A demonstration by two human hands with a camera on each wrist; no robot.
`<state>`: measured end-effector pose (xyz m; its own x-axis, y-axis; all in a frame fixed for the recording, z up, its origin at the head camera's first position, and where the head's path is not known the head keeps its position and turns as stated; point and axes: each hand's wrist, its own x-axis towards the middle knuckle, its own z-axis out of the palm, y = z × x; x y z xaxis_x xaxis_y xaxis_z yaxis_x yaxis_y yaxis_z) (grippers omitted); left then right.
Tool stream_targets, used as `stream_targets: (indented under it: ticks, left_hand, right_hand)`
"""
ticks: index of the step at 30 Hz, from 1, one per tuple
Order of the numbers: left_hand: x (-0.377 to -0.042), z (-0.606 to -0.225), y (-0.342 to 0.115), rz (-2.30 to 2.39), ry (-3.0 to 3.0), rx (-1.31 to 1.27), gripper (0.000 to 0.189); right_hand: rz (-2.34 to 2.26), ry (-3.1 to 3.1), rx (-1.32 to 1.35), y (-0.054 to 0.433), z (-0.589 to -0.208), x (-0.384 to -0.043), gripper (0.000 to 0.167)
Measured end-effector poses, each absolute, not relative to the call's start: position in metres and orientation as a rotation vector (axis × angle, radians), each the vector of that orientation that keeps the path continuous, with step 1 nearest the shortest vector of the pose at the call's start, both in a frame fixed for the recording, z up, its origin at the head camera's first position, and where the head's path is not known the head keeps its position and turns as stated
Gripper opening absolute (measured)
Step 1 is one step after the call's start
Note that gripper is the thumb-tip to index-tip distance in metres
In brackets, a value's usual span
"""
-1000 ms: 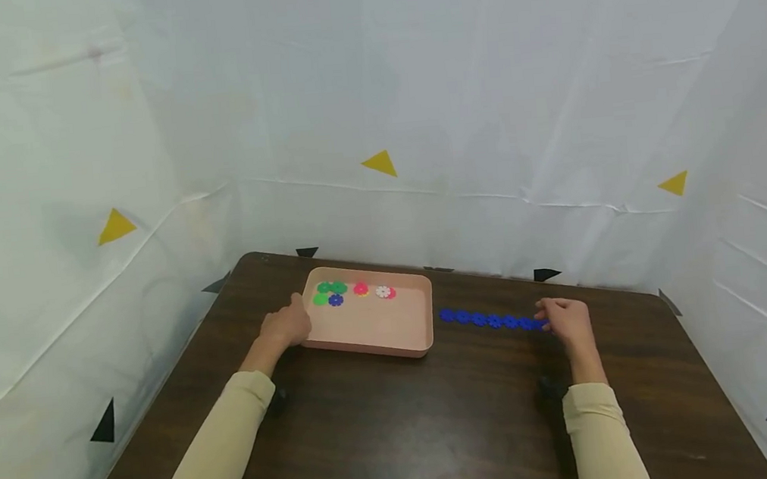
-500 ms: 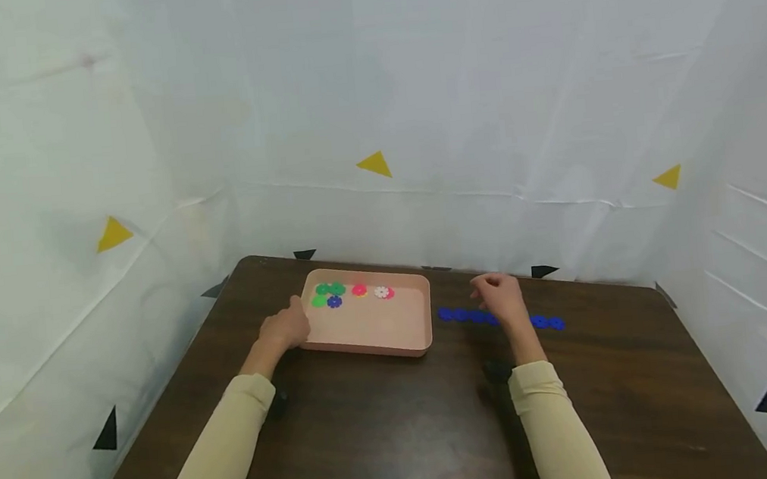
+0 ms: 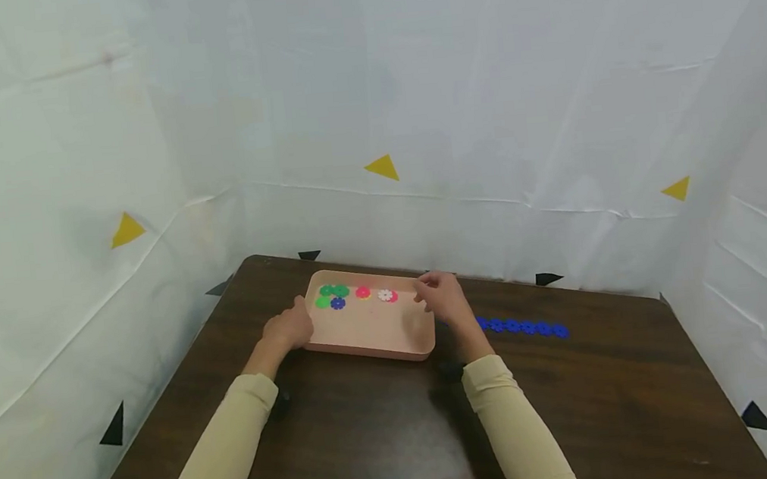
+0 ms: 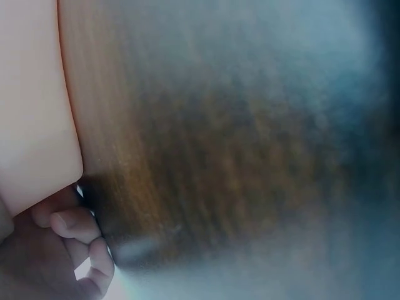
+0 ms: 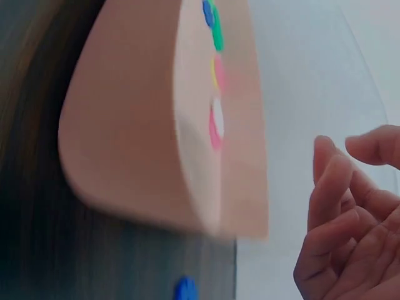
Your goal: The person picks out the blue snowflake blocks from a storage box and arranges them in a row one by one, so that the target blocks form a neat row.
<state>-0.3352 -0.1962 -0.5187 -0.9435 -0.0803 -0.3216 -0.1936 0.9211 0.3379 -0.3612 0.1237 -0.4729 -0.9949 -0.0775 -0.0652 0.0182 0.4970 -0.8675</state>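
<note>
A shallow pink tray [image 3: 371, 336] lies on the table and holds several flower-shaped plastic discs. Among them are green discs [image 3: 339, 291], a blue disc [image 3: 337, 303], a pink disc [image 3: 363, 292] and a white disc [image 3: 385, 295] overlapping another pink one. My left hand [image 3: 288, 326] grips the tray's left side, its curled fingers [image 4: 75, 224] at the rim. Over the tray's right edge hovers my right hand [image 3: 445, 296], fingers loosely bent. The right wrist view shows a gap between thumb and forefinger, with nothing held.
Right of the tray, a row of several blue flower discs [image 3: 528, 327] stretches across the dark wooden table [image 3: 373, 438]; my right forearm hides its left end. White sheeting [image 3: 454, 111] with yellow and black triangles surrounds the table at the back and sides.
My right hand has moved left from the right end of the blue row, over the discs, to the tray's right edge. The left hand stays at the tray's left side.
</note>
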Motion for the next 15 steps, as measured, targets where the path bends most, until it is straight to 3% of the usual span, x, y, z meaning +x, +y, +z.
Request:
stream_targets:
  ticks: [15]
  left_hand:
    - [-0.336,-0.519,-0.189,0.524,2.768,-0.237,0.063]
  right_hand:
    - [-1.387,2.497,-0.186,0.049,-0.494,-0.370,0.033]
